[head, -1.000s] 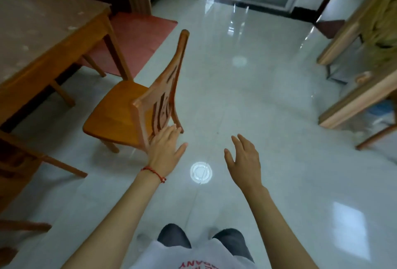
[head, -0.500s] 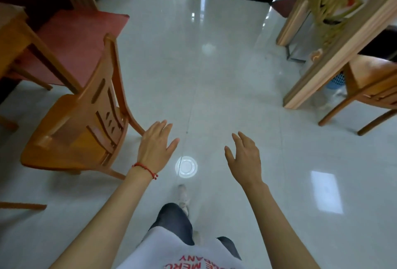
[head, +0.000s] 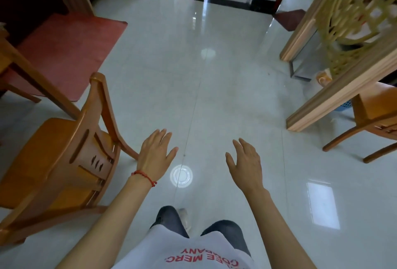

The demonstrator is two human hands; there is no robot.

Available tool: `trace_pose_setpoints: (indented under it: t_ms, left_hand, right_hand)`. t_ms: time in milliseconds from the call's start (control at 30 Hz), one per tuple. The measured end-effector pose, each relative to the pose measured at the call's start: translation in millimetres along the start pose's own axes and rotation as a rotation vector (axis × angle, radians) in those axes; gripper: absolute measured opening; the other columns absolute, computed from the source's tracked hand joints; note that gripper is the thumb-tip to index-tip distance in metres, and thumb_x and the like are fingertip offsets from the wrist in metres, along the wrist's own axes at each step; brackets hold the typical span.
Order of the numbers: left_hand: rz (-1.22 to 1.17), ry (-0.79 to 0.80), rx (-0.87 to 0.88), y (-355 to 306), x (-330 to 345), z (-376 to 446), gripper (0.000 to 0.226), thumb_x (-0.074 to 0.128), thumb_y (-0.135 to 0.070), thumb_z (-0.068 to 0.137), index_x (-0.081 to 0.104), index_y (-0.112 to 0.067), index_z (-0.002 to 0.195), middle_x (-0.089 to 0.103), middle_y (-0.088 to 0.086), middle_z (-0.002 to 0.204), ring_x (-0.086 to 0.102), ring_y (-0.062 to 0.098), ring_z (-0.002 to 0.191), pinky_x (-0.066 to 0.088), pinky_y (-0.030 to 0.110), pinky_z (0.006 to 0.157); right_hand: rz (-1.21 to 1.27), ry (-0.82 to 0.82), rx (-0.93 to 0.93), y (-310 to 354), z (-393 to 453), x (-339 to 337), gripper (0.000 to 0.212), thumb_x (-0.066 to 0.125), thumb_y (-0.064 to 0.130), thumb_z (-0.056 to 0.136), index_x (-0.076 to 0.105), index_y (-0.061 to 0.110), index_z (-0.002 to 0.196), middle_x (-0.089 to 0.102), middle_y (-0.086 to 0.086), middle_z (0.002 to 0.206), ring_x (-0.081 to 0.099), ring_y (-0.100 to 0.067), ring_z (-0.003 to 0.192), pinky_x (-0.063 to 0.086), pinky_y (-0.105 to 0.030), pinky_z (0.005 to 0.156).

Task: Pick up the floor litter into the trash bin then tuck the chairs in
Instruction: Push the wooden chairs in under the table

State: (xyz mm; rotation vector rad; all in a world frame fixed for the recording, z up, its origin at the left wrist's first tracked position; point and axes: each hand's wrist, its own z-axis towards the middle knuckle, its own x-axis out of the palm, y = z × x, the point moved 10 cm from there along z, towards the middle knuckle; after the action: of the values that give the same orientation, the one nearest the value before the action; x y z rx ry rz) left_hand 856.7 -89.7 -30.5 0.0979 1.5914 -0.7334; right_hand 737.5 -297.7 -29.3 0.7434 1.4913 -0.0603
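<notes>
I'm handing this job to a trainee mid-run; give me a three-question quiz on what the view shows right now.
1. True or false: the left hand grips the chair.
2. Which wrist wears the red string?
A. left
B. right
3. What colour is the mat beyond the chair?

Key:
1. False; both it and the right hand are open and hold nothing.
2. A.
3. Red.

Orange-brown wooden chair (head: 58,161); glossy pale grey-white tiled floor (head: 214,96); red mat (head: 68,54); red string bracelet (head: 145,177); blue basket (head: 345,105).
</notes>
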Motion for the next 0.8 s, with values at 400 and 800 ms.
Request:
trace_pose_setpoints:
  t_ms: [400,800]
  left_hand:
    - [0.036,-0.073,-0.258,46.7,-9.3,68.0,0.046,0.064,-0.025,0.083,0.056,0.003,0.118,0.056,0.025,0.123,0.051,0.041,0.116,0.041,0.051,0.095]
    - [-0.061,-0.355,-0.924,77.6,-34.8,30.7,0.047,0.067,-0.016,0.08,0.054,0.004,0.12,0.054,0.024,0.126,0.045,0.04,0.121,0.033,0.048,0.101]
  right_hand:
    - [-0.035,0.142,-0.292,69.2,146.9,16.6,0.047,0.047,0.029,0.093,0.04,0.008,0.135,0.037,-0.015,0.145,0.032,-0.03,0.135,0.023,-0.039,0.111]
    - [-0.113,0.468,-0.933,192.3,213.7,57.2,0.053,0.038,0.037,0.088,0.046,0.007,0.132,0.043,-0.016,0.142,0.039,-0.033,0.131,0.028,-0.041,0.108]
